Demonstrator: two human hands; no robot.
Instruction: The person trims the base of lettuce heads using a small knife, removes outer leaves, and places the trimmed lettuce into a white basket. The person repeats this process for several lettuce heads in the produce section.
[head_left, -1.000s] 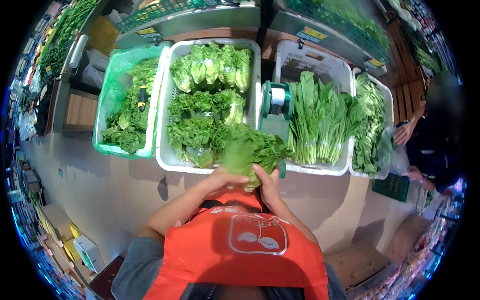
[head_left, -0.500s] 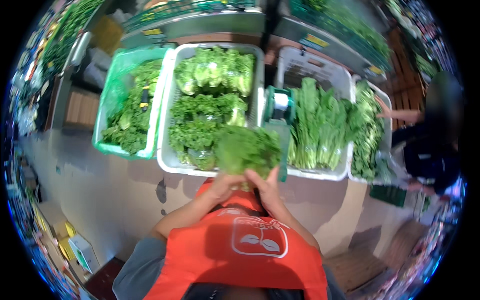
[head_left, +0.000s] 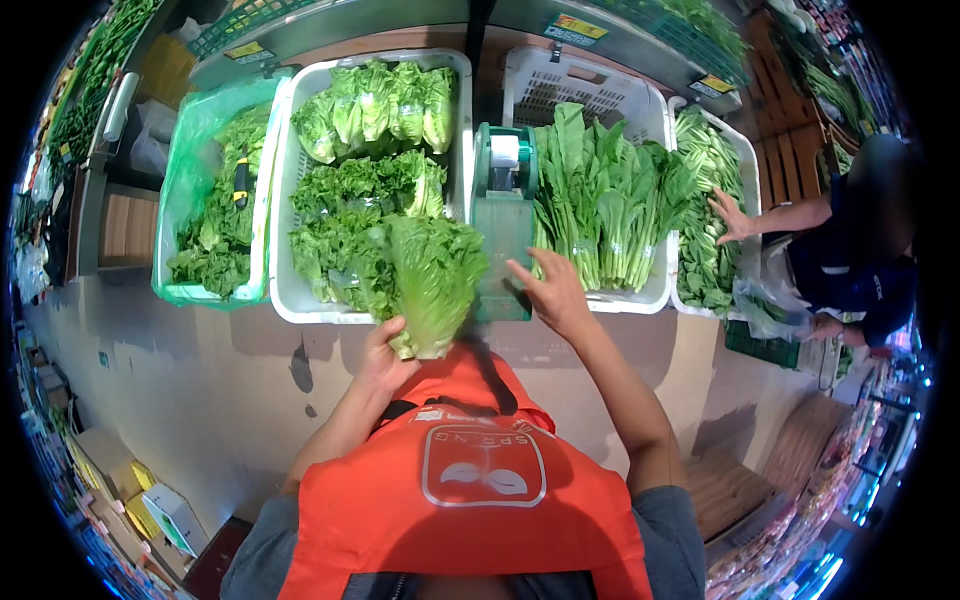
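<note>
A loose head of green leaf lettuce (head_left: 437,280) stands leaves up over the front of a white crate (head_left: 345,318). At its pale base, my left hand (head_left: 385,362) is closed round it. My right hand (head_left: 560,298) is off the lettuce with fingers spread, holding nothing, just right of the lower end of a green tape dispenser (head_left: 503,245). A white roll (head_left: 504,152) sits in the dispenser's far end. Behind the held head, several lettuces (head_left: 375,110) lie in rows in the crate, some with clear bands.
At the left is a crate lined with green plastic (head_left: 165,235), holding loose leaves and a yellow-and-black tool (head_left: 241,182). Banded leafy greens (head_left: 610,210) fill a white crate at the right. Beyond it, another person's hand (head_left: 735,218) reaches over a further crate of greens (head_left: 705,165).
My right hand has let go of the lettuce and moved right beside the tape dispenser, fingers opening. The left hand alone keeps the lettuce, now more upright and further left.
</note>
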